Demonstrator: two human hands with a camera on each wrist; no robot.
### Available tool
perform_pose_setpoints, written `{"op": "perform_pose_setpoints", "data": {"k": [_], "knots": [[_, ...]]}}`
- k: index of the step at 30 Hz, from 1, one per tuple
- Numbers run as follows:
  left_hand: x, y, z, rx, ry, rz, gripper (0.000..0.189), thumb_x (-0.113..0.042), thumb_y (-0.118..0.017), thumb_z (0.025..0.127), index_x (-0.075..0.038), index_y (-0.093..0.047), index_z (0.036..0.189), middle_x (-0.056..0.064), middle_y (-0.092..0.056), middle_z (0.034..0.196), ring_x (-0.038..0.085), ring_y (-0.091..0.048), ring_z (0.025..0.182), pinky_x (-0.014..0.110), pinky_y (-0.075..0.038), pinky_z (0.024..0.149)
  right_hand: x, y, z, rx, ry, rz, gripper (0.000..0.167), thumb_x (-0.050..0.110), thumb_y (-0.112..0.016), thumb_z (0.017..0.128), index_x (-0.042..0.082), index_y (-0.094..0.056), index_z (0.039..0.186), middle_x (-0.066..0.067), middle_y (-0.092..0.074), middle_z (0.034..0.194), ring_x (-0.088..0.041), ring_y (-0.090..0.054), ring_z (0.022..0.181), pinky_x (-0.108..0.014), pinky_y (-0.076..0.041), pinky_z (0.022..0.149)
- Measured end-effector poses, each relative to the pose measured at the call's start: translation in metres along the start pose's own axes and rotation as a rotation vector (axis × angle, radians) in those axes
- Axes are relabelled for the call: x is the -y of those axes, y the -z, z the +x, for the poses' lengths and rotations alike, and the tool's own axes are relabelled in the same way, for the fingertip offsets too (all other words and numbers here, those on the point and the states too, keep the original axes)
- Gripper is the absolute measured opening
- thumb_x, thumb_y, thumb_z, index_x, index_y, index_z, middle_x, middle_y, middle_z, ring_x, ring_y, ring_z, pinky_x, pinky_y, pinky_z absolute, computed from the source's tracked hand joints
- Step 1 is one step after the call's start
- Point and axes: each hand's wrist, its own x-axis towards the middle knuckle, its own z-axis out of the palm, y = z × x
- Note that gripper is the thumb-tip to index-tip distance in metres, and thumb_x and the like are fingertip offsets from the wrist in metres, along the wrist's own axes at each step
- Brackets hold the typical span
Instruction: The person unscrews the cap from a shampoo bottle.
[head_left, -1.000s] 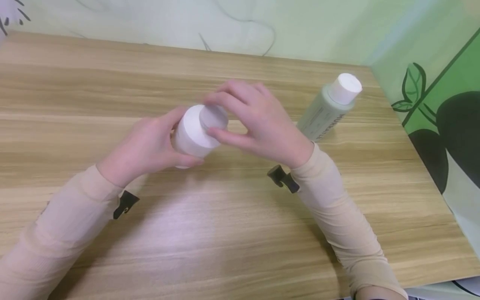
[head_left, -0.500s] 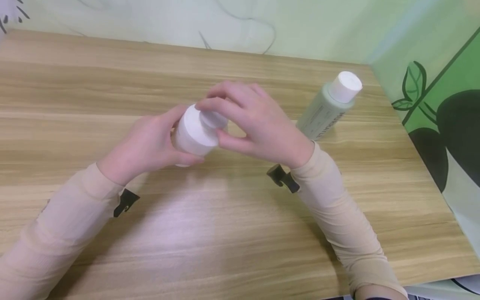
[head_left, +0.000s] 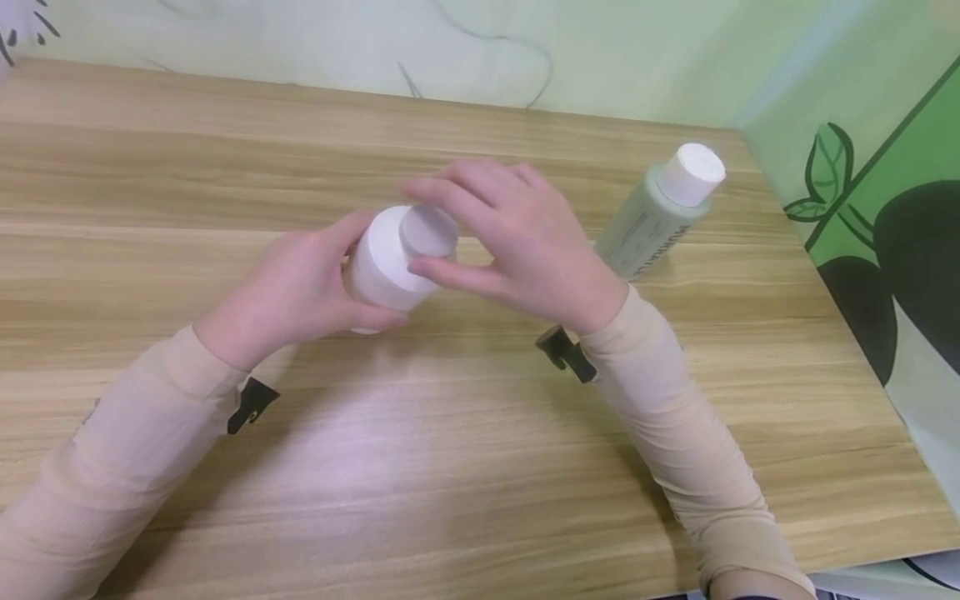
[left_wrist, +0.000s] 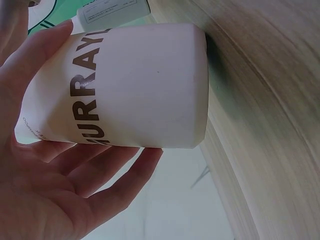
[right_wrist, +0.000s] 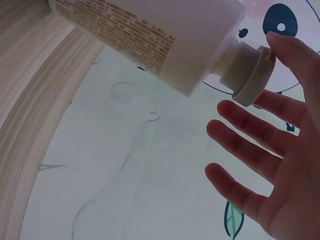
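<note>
White bottle [head_left: 378,271]: held tilted above the table [head_left: 450,467], left of its middle in the head view, its top leaned toward the right; whether its base touches the wood cannot be told.
Left hand [head_left: 281,287]: wrapped around the body of the white bottle, which is grasped between the thumb on the near side and the fingers on the far side.
Cap [head_left: 432,233]: pale, with a round flat top, seen at the neck of the white bottle.
Right hand [head_left: 525,242]: placed at the cap, with its edge touched by the thumb; the other fingers are loosely extended, three of them clearly off the cap, while contact by the index finger cannot be told.
Lettering [left_wrist: 85,90]: printed large and dark across the white bottle, partly cut off.
Green bottle [head_left: 645,229]: stood upright on the table, to the right of the right hand and apart from the white bottle, topped by a white lid [head_left: 693,175].
Sleeves [head_left: 161,417]: beige on both arms, with black fittings [head_left: 253,406] seen at the wrists.
Wall [head_left: 300,50]: pale, marked with thin drawn lines.
</note>
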Motion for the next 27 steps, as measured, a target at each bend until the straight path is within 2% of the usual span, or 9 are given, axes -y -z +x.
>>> {"op": "perform_pose_setpoints", "data": {"k": [7,18,22,27], "knots": [[-0.0003,0.0,0.0001,0.012,0.011,-0.006,0.076,-0.028,-0.086,0.067,-0.012,-0.05,0.132,0.014,-0.068,0.11,0.031,-0.064,0.095,0.049,-0.051,0.084,-0.0006,-0.0018,0.0003,0.0,0.01,0.023,0.041,0.037,-0.067,0.089,0.01,-0.064,0.119,-0.006,-0.066,0.11,-0.019,-0.061,0.101,-0.037,-0.047,0.091],[-0.0008,0.0001,0.0,0.03,0.032,-0.022,0.076,-0.03,-0.086,0.067,-0.015,-0.05,0.133,0.014,-0.067,0.112,0.031,-0.063,0.097,0.048,-0.051,0.084,-0.0024,0.0024,-0.0015,0.047,0.069,0.107,0.037,0.02,-0.067,0.086,0.013,-0.063,0.122,-0.01,-0.063,0.12,-0.022,-0.059,0.111,-0.04,-0.045,0.093],[-0.0004,0.0,-0.0003,0.021,0.022,-0.024,0.077,-0.028,-0.086,0.067,-0.014,-0.05,0.134,0.014,-0.067,0.111,0.031,-0.063,0.097,0.049,-0.051,0.083,-0.0018,0.0024,-0.001,0.047,0.081,0.12,0.04,0.025,-0.067,0.088,0.012,-0.062,0.125,-0.009,-0.063,0.122,-0.02,-0.06,0.113,-0.039,-0.044,0.094],[-0.0003,0.0001,-0.0003,0.012,0.004,-0.02,0.075,-0.026,-0.086,0.067,-0.013,-0.051,0.132,0.014,-0.067,0.111,0.031,-0.063,0.097,0.049,-0.051,0.084,-0.0011,0.0018,0.0003,0.04,0.054,0.101,0.052,0.038,-0.068,0.088,0.009,-0.058,0.13,-0.006,-0.062,0.125,-0.018,-0.058,0.117,-0.037,-0.044,0.095]]}}
